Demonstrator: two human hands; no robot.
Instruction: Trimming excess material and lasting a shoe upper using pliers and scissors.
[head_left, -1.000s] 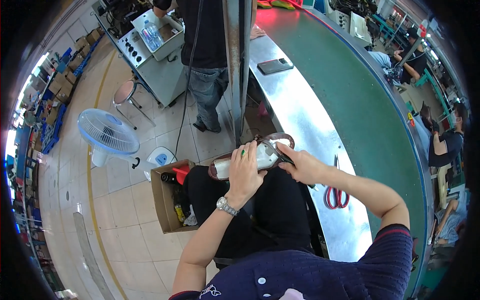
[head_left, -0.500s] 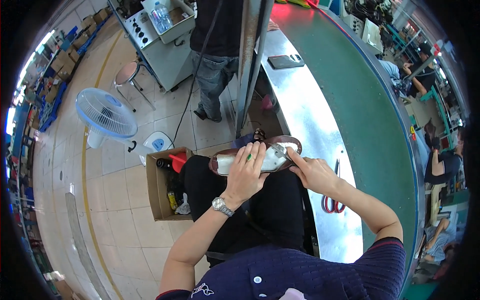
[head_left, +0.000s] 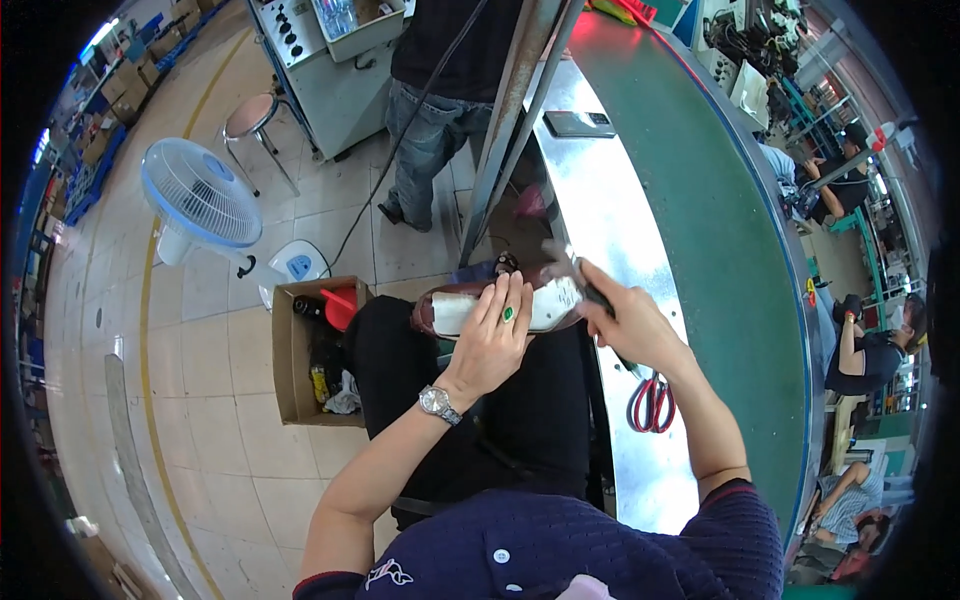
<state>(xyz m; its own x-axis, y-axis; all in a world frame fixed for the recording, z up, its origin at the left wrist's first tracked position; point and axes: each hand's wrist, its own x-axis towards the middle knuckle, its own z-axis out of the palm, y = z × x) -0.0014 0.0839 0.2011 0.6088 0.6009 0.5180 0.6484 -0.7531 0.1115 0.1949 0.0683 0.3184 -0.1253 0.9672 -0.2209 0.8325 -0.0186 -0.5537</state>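
A brown shoe upper (head_left: pixel 424 318) lies bottom up across my lap, its underside covered by a white insole (head_left: pixel 556 304). My left hand (head_left: pixel 495 330) is laid over the middle of it, fingers together, holding it down; a green-stoned ring and a wristwatch (head_left: pixel 437 402) show on that side. Closed round a dark handle, my right hand (head_left: pixel 632 318) holds a hammer (head_left: pixel 562 264) at the shoe's right end. Its metal head is smeared by motion, raised over the rim of the shoe. Whether the head touches the shoe I cannot tell.
Red-handled scissors (head_left: pixel 653 404) and a phone (head_left: pixel 579 124) lie on the metal ledge beside a green conveyor belt (head_left: pixel 690 200). A cardboard box (head_left: pixel 290 385) stands left of my knee. Further off are a fan (head_left: pixel 203 195), a stool (head_left: pixel 250 116), a rusty post (head_left: pixel 510 120) and a standing person (head_left: pixel 440 120).
My right hand has lifted the hammer off the insole and moved slightly right. The left hand stays on the shoe. The whole view has shifted a little.
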